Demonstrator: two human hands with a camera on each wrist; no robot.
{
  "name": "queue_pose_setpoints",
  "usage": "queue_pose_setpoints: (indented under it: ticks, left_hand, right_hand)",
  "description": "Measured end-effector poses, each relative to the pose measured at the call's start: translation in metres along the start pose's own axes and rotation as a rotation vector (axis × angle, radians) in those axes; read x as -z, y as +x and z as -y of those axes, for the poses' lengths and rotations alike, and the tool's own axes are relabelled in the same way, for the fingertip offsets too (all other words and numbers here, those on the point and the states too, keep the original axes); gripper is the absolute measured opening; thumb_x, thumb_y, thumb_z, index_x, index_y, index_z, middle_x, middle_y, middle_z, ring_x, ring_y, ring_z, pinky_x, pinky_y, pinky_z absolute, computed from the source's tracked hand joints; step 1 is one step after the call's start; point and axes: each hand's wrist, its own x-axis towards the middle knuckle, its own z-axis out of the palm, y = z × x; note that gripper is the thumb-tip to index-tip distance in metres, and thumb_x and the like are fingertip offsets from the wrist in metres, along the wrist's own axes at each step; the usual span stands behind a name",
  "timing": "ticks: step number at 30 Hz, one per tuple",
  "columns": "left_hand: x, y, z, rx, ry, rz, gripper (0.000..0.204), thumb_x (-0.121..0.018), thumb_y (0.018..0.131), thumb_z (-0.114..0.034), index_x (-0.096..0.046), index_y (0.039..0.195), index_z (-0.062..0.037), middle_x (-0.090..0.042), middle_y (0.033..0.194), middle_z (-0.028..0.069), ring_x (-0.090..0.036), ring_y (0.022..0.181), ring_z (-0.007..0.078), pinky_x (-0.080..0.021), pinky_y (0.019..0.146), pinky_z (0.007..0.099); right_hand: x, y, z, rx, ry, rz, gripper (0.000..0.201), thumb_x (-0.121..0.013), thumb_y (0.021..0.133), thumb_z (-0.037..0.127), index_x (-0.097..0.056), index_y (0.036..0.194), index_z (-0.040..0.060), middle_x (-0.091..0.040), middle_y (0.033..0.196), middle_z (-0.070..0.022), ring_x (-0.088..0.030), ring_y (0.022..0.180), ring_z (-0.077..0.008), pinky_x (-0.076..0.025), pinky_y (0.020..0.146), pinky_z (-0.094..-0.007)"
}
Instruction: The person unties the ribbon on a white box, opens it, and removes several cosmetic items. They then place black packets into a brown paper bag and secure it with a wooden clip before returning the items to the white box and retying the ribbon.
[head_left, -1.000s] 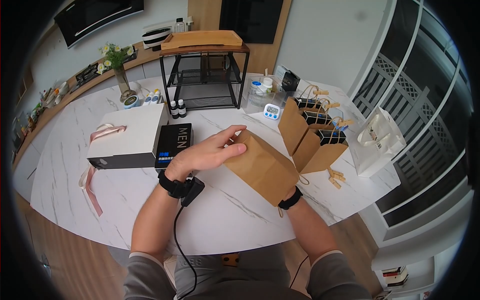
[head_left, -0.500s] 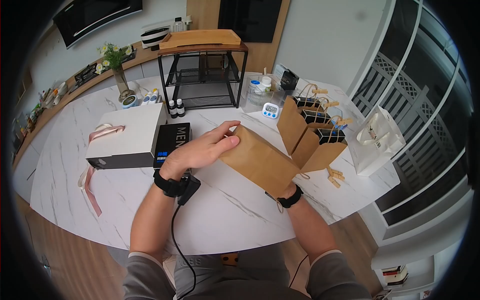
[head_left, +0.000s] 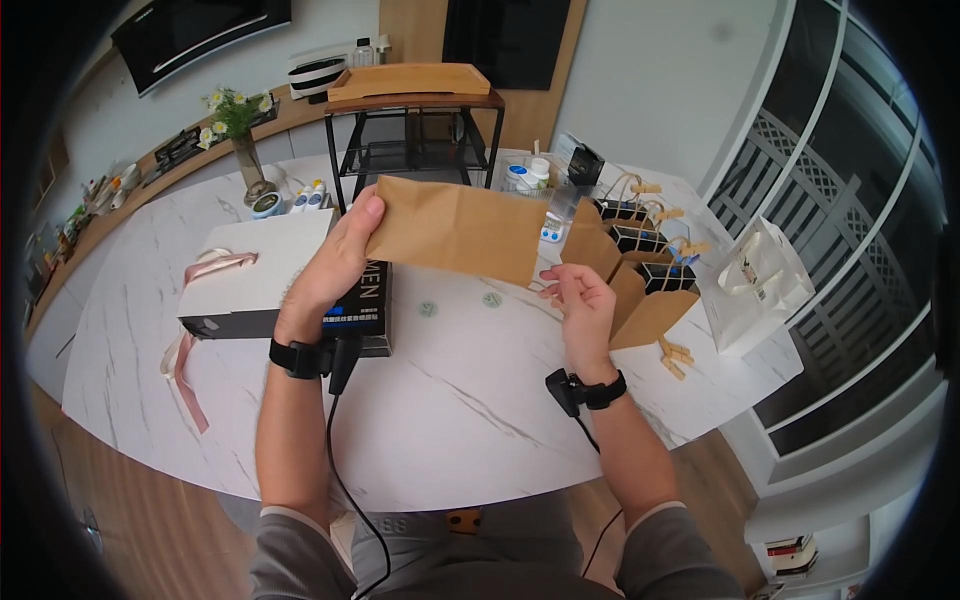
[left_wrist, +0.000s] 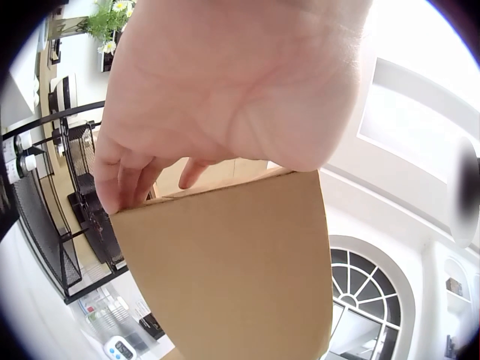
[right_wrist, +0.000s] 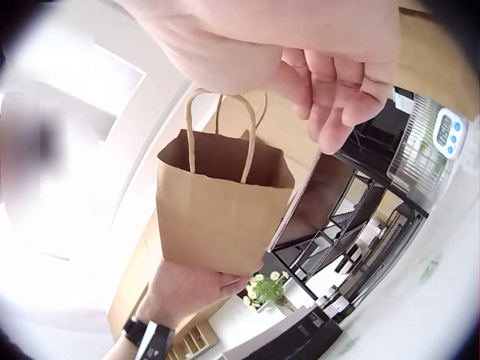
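My left hand [head_left: 335,255] grips a brown kraft paper bag [head_left: 460,228] by its bottom end, thumb on the near side. The bag lies on its side in the air, its mouth toward the right. In the right wrist view the mouth gapes, with a dark interior and twisted paper handles [right_wrist: 190,139] standing out. My right hand [head_left: 585,305] is just outside the mouth, fingers loosely bent with nothing between them, close to the handles. In the left wrist view, the fingers [left_wrist: 129,180] reach over the edge of the bag's bottom.
Brown paper bags [head_left: 640,315] with black boxes inside and clothespins on their handles stand at right, beside a white bag [head_left: 758,285]. Loose clothespins [head_left: 674,358] lie in front. A white box [head_left: 250,260] and a black box [head_left: 365,310] are at left; a black rack [head_left: 415,150] stands behind.
My right hand has come out of the bag's mouth and is now outside it. My left hand has lifted the bag up and leftward and turned it nearly level.
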Motion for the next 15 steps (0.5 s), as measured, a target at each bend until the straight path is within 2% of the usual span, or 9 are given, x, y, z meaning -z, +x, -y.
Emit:
queue_pose_setpoints:
  ticks: [2,4,6,7,9,11,13,14,15]
  left_hand:
    - [-0.009,-0.001,-0.004,0.017,-0.015,-0.029,0.065,-0.035,0.115,-0.050,-0.046,0.155,0.0007,-0.057,0.149,0.0121,-0.050,0.137,0.0193,-0.034,0.119,0.0318]
    - [-0.011,0.000,-0.003,0.036,-0.033,-0.056,0.068,-0.035,0.115,-0.053,-0.045,0.155,0.0004,-0.057,0.149,0.0117,-0.051,0.137,0.0189,-0.037,0.118,0.0327]
    - [-0.010,0.003,0.007,0.272,-0.217,0.020,0.073,-0.034,0.113,-0.058,-0.044,0.157,-0.0012,-0.056,0.151,0.0107,-0.053,0.138,0.0186,-0.044,0.114,0.0350]
    - [-0.014,0.004,0.010,0.271,-0.217,0.021,0.073,-0.034,0.113,-0.058,-0.044,0.157,-0.0012,-0.056,0.151,0.0107,-0.053,0.138,0.0186,-0.044,0.114,0.0350]
    - [-0.026,0.003,0.012,0.274,-0.274,0.050,0.071,-0.030,0.113,-0.059,-0.044,0.158,-0.0052,-0.058,0.149,0.0119,-0.058,0.135,0.0212,-0.049,0.111,0.0401]
    - [-0.033,0.001,0.004,0.250,-0.265,0.073,0.074,-0.029,0.113,-0.062,-0.041,0.160,-0.0053,-0.057,0.151,0.0124,-0.057,0.137,0.0228,-0.051,0.109,0.0400]
    - [-0.046,-0.001,-0.002,0.340,-0.282,0.106,0.076,-0.029,0.112,-0.063,-0.040,0.160,-0.0058,-0.058,0.150,0.0124,-0.058,0.137,0.0249,-0.054,0.106,0.0408]
    - [-0.045,0.000,0.000,0.380,-0.268,0.134,0.077,-0.026,0.111,-0.064,-0.041,0.160,-0.0063,-0.058,0.149,0.0142,-0.059,0.135,0.0269,-0.056,0.105,0.0420]
    - [-0.043,0.002,0.001,0.379,-0.267,0.135,0.077,-0.026,0.111,-0.064,-0.041,0.160,-0.0063,-0.058,0.149,0.0142,-0.059,0.135,0.0269,-0.056,0.105,0.0420]
  right_hand:
    - [-0.001,0.000,-0.001,-0.081,0.087,0.000,0.018,-0.055,0.108,0.003,-0.065,0.120,-0.0037,-0.074,0.112,-0.0096,-0.067,0.085,-0.0110,-0.049,0.076,-0.0238]
    - [-0.004,-0.002,0.001,0.057,0.003,0.113,0.033,-0.059,0.103,-0.003,-0.058,0.135,-0.0030,-0.069,0.124,-0.0113,-0.067,0.089,-0.0106,-0.050,0.078,-0.0233]
    - [-0.013,-0.006,0.005,0.096,0.065,0.143,0.041,-0.061,0.100,-0.005,-0.054,0.140,-0.0022,-0.067,0.125,-0.0108,-0.066,0.091,-0.0106,-0.051,0.079,-0.0240]
    - [-0.016,-0.007,0.006,0.135,0.127,0.173,0.049,-0.062,0.098,-0.007,-0.051,0.145,-0.0015,-0.066,0.126,-0.0103,-0.066,0.093,-0.0106,-0.052,0.080,-0.0247]
    - [-0.014,-0.007,-0.005,0.134,0.116,0.186,0.047,-0.065,0.097,-0.006,-0.054,0.143,-0.0016,-0.066,0.124,-0.0098,-0.066,0.094,-0.0110,-0.052,0.082,-0.0256]
    - [-0.014,-0.007,-0.006,0.131,0.105,0.200,0.045,-0.067,0.096,-0.006,-0.058,0.140,-0.0017,-0.066,0.122,-0.0092,-0.066,0.095,-0.0115,-0.053,0.083,-0.0264]
    - [-0.012,-0.007,-0.002,0.164,-0.001,0.218,0.029,-0.070,0.096,-0.003,-0.067,0.125,-0.0028,-0.069,0.117,-0.0083,-0.066,0.094,-0.0125,-0.053,0.082,-0.0276]
    - [-0.010,-0.008,-0.003,0.165,-0.001,0.217,0.029,-0.070,0.096,-0.003,-0.067,0.125,-0.0028,-0.069,0.117,-0.0083,-0.066,0.094,-0.0125,-0.053,0.082,-0.0276]
    - [-0.007,-0.010,-0.004,0.166,-0.055,0.141,0.022,-0.071,0.097,-0.001,-0.069,0.118,-0.0032,-0.071,0.112,-0.0076,-0.066,0.092,-0.0122,-0.053,0.081,-0.0277]
